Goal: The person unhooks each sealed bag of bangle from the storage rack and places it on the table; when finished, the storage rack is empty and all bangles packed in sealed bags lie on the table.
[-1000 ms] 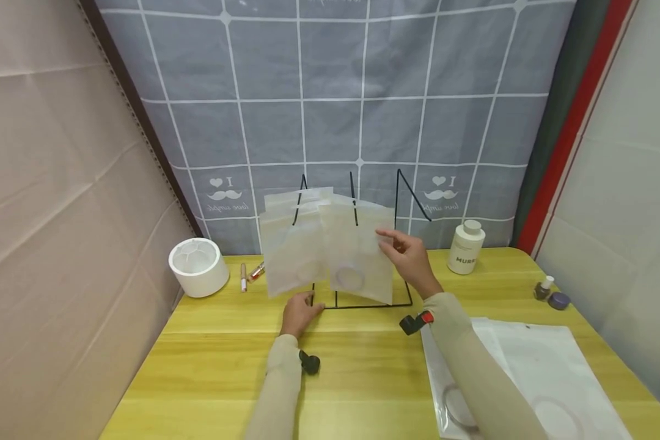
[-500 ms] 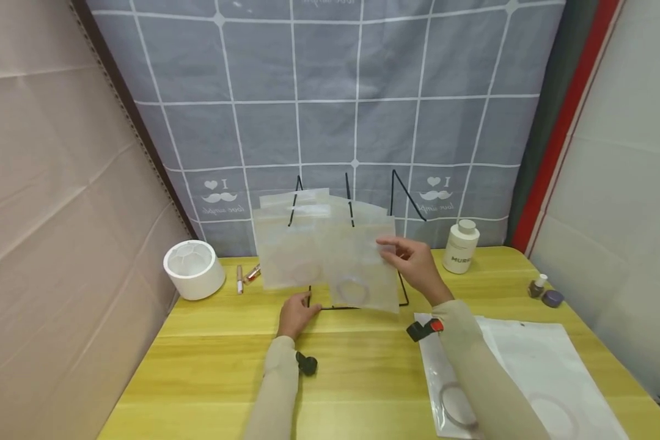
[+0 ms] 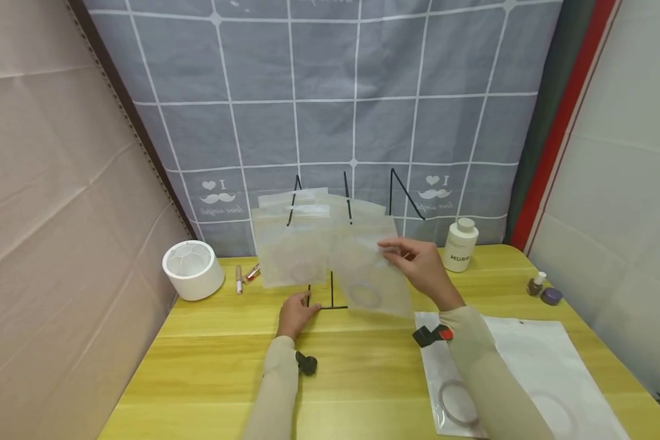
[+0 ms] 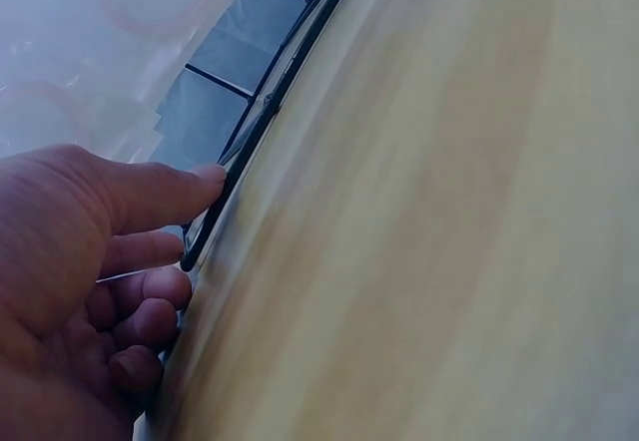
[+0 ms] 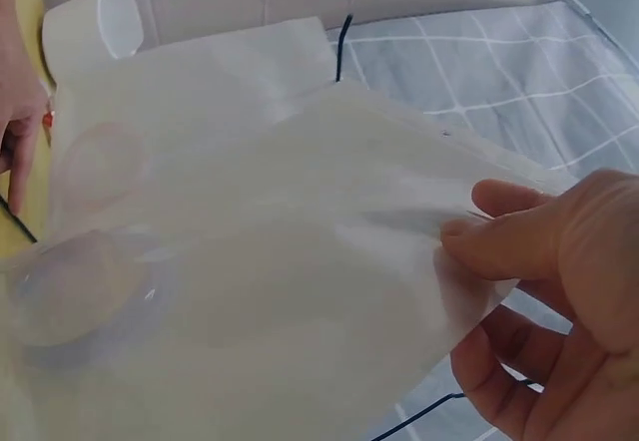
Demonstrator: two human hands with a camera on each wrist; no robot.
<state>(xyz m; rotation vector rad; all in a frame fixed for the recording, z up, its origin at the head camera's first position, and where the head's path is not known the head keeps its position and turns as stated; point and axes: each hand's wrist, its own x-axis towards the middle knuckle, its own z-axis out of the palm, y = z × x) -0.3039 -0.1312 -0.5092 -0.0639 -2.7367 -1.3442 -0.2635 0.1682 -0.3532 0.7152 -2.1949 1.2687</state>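
My right hand (image 3: 418, 269) pinches the right edge of a translucent plastic bag (image 5: 250, 221) between thumb and index finger. Near its bottom shows a pale ring shape (image 5: 90, 291), and a small hole sits close to its top edge. The bag hangs in front of a black wire display rack (image 3: 407, 192), just below the tip of its middle prong. Other similar bags (image 3: 291, 247) hang from the rack's left prong. Down at the base, my left hand (image 3: 296, 315) grips the rack's front wire (image 4: 265, 107), thumb on top.
Flat white bags (image 3: 533, 360) with ring shapes lie at the right front. A white bottle (image 3: 461, 245), a small dark bottle (image 3: 536, 285) and a purple lid (image 3: 552, 296) stand right. Left are a white round container (image 3: 194, 272) and lipstick-like tubes (image 3: 239, 280).
My right hand has moved slightly right and down, drawing the bag's lower part rightward and its top below the middle prong's tip. My left hand stays on the rack's base.
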